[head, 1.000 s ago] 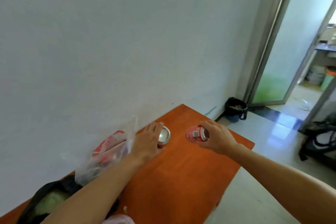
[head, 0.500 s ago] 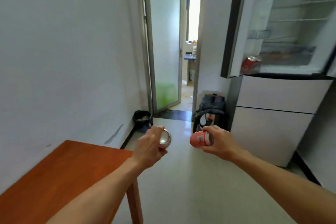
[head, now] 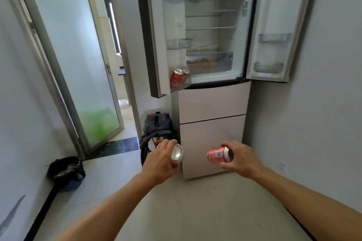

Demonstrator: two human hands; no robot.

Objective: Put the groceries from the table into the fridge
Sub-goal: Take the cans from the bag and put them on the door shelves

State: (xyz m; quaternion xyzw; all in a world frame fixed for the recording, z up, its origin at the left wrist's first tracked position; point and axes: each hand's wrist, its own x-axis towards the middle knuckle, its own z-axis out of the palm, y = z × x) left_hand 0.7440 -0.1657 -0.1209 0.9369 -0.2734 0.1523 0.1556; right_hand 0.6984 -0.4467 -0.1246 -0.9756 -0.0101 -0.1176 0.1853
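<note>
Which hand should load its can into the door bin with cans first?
Likely left: left hand and its can sit almost below that bin; right hand is farther right.

The left hand (head: 159, 161) is held out forward, curled round a silver-ended can (head: 177, 155), and the right hand (head: 241, 159), level with it, round a red can (head: 217, 155).

A home kitchen corner here: tall fridge (head: 213, 103) standing open against plain walls, tiled floor (head: 195, 211), frosted glass door (head: 74, 60) alongside.
</note>
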